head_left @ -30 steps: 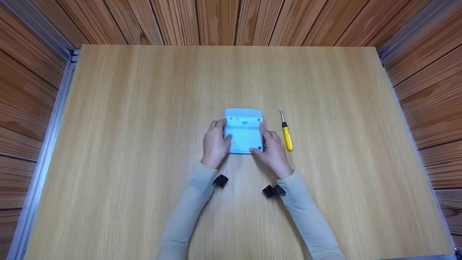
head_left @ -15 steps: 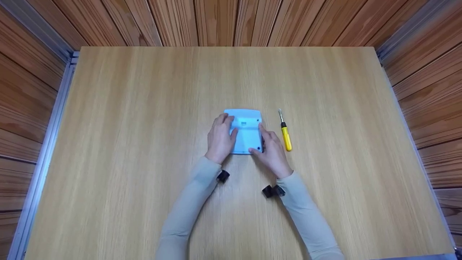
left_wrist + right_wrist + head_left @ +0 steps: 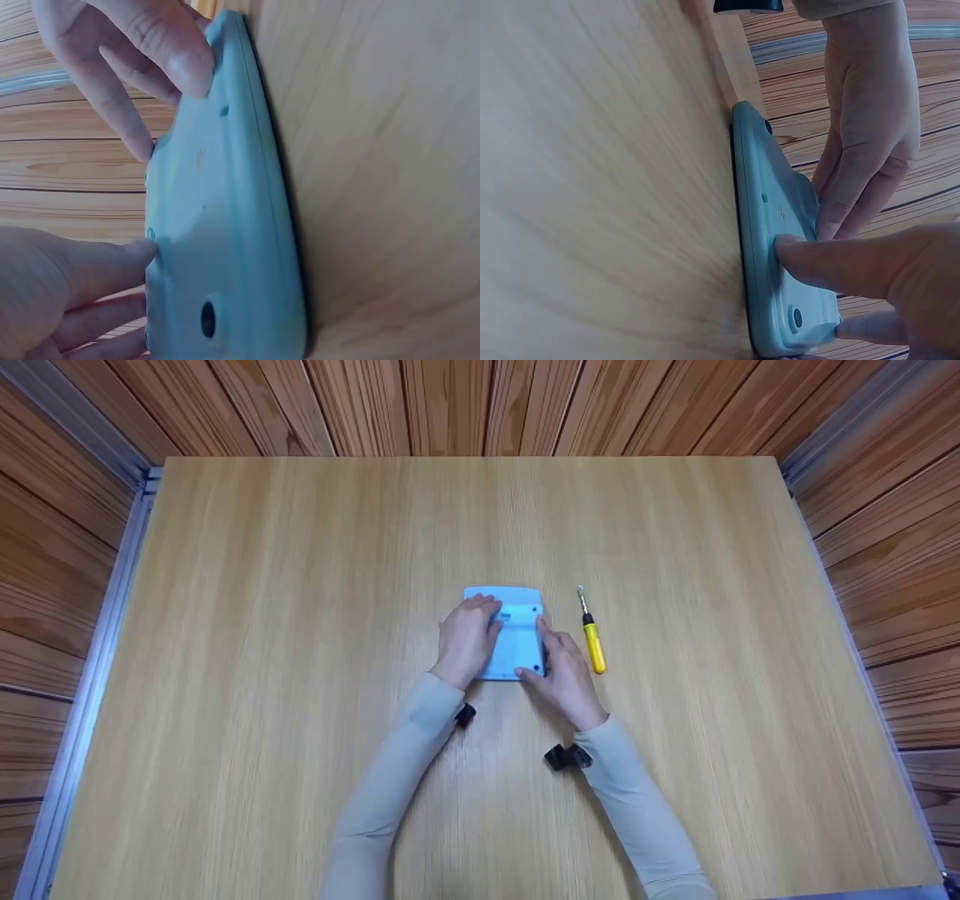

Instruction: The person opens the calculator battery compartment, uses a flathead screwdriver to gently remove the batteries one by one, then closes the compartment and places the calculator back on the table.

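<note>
A light-blue plastic device (image 3: 517, 652), with the look of a calculator, lies back side up on the table; small holes and dark round feet show on it. My left hand (image 3: 463, 639) lies over its left half, fingers extended across the recessed upper part and hiding that side. The left thumb (image 3: 112, 262) touches the back in the left wrist view. At the right edge, my right hand (image 3: 568, 679) holds the device between thumb and fingers. Its thumb (image 3: 832, 259) rests on the back near the front edge in the right wrist view.
A screwdriver (image 3: 592, 637) with a yellow handle lies just right of the device, tip pointing away. Wooden plank walls (image 3: 450, 405) stand behind and beside the table (image 3: 300, 585). Black cameras (image 3: 559, 757) sit at both wrists.
My left hand has left the device's left edge and slid right over its back, fingers now across the upper part. The right hand, the device and the screwdriver have stayed in place.
</note>
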A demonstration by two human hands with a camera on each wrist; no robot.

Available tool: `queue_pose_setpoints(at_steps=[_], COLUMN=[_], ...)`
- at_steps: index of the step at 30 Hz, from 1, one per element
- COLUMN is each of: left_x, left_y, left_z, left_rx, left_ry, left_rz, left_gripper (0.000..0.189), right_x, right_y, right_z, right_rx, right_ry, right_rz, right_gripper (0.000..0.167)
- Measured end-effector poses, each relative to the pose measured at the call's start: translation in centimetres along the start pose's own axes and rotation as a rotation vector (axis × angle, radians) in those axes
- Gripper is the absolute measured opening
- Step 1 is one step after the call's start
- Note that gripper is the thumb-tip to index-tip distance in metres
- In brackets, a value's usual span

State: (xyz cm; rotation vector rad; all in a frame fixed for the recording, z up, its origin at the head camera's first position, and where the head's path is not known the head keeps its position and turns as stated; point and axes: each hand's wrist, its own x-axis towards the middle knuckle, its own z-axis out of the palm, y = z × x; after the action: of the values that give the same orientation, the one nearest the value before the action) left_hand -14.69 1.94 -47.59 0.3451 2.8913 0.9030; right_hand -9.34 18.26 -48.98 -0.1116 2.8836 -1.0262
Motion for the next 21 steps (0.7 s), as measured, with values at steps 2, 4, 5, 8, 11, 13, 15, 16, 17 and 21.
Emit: queue_pose_setpoints(at_steps=[2, 4, 5, 8, 11, 13, 15, 16, 17, 21], left_x=[0.2, 0.4, 0.5, 0.7, 1.0, 1.1, 1.2, 1.2, 1.2, 1.3], left_y=[0.1, 0.2, 0.3, 0.3, 0.3, 0.3, 0.3, 0.2, 0.2, 0.2], left_z=[-0.1, -0.1, -0.1, 0.0, 0.0, 0.0, -0.1, -0.2, -0.2, -0.4], left_rx=[0.026, 0.045, 0.05, 0.041, 0.025, 0.027, 0.039, 0.055, 0.072, 0.173], left_ry=[-0.027, -0.052, -0.064, -0.087, -0.095, -0.1, -0.104, -0.107, -0.11, -0.127], left_rz=[0.007, 0.016, 0.021, 0.021, 0.016, 0.016, 0.028, 0.039, 0.055, 0.122], left_gripper=[0.033, 0.033, 0.034, 0.034, 0.033, 0.032, 0.032, 0.033, 0.033, 0.033], right_x=[0.0, 0.0, 0.0, 0.0, 0.0, 0.0, 0.0, 0.0, 0.1, 0.1], right_y=[0.0, 0.0, 0.0, 0.0, 0.0, -0.1, -0.1, 0.0, 0.0, 0.0], right_z=[0.0, 0.0, 0.0, 0.0, 0.0, 0.1, 0.1, 0.1, 0.1, 0.0], right_rx=[0.005, 0.01, 0.009, 0.006, -0.003, -0.005, -0.007, -0.007, -0.007, -0.001], right_ry=[0.0, -0.002, -0.004, 0.001, 0.008, 0.011, 0.004, -0.002, -0.009, -0.034], right_rz=[-0.001, 0.001, 0.001, -0.004, -0.005, 0.0, 0.009, 0.014, 0.02, 0.033], right_gripper=[0.084, 0.084, 0.084, 0.084, 0.084, 0.084, 0.084, 0.084, 0.084, 0.084])
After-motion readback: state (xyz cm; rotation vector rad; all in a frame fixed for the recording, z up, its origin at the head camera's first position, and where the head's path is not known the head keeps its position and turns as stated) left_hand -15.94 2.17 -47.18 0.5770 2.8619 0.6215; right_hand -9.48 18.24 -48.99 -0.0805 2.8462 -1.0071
